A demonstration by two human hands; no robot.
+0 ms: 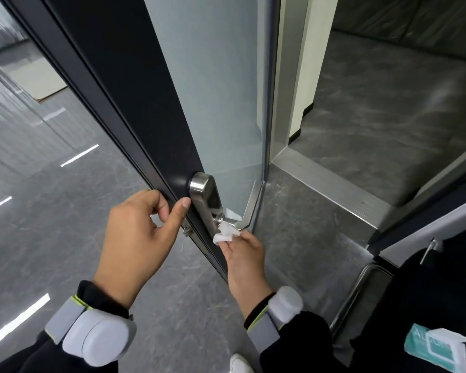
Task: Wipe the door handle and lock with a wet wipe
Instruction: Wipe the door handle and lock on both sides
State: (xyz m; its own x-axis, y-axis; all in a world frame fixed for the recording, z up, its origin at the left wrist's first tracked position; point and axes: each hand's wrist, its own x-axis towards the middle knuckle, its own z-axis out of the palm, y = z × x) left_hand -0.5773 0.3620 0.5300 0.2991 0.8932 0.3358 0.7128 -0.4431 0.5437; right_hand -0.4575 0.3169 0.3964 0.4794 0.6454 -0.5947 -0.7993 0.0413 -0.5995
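A steel lock plate point(205, 196) with a dark keypad sits on the black edge of a frosted glass door point(215, 90). Its lever handle point(249, 208) sticks out to the right. My right hand point(244, 261) pinches a crumpled white wet wipe point(224, 232) and presses it against the base of the handle, under the lock plate. My left hand point(143, 235) grips the door's edge just left of the lock, fingers curled behind it and thumb tip touching the frame beside the plate.
A small knob point(187, 231) sticks out of the door edge below my left thumb. A teal wet wipe pack point(433, 351) with one sheet sticking out rests at the lower right. A steel threshold point(331, 184) crosses the grey floor. A metal tube frame point(358, 294) stands at right.
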